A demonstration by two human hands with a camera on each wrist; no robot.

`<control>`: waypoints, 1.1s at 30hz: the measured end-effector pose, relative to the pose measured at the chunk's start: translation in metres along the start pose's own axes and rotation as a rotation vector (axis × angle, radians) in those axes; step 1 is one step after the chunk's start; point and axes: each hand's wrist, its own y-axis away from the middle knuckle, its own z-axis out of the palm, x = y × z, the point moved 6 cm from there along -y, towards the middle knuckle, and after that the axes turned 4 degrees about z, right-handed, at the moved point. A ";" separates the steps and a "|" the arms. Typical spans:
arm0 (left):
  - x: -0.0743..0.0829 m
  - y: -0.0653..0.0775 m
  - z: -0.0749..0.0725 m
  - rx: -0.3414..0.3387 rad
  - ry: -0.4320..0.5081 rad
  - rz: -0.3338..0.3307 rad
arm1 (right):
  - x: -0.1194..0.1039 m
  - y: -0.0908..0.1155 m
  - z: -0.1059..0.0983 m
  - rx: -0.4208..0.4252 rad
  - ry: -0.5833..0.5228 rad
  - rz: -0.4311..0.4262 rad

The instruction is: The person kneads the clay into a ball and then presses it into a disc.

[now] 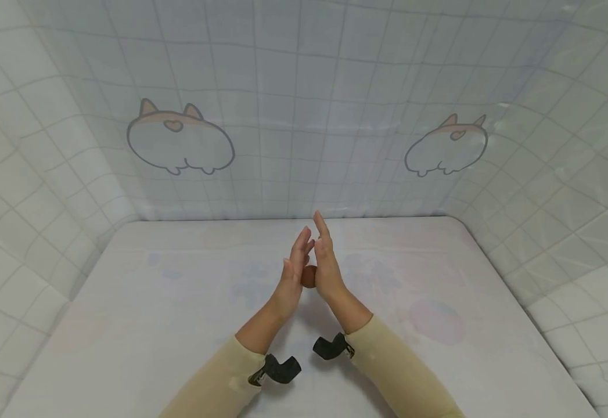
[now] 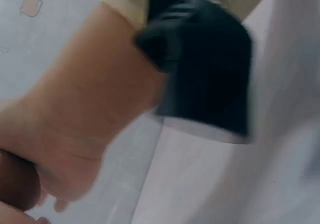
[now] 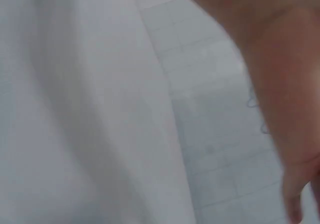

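Note:
A small brown ball (image 1: 308,277) sits between two facing palms near the middle of the head view. My left hand (image 1: 289,285) presses it from the left, fingers straight and pointing up and away. From the right, my right hand (image 1: 327,268) presses against it with straight fingers, and the fingertips of both hands come close together beyond the ball. In the left wrist view, the brown ball (image 2: 19,183) shows at the lower left edge, under the heel of a hand. The right wrist view catches a blurred hand and wrist at its right side, with the ball mostly hidden.
Below the hands lies a white table (image 1: 152,325) with faint pastel prints. A grid-patterned curtain (image 1: 309,128) with two dog drawings hangs behind and on both sides. Black wrist mounts (image 1: 281,370) sit over the cream sleeves (image 1: 220,377).

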 end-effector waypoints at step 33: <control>-0.020 -0.004 -0.015 0.104 -0.391 -0.141 | -0.044 0.018 0.008 -0.052 0.031 -0.322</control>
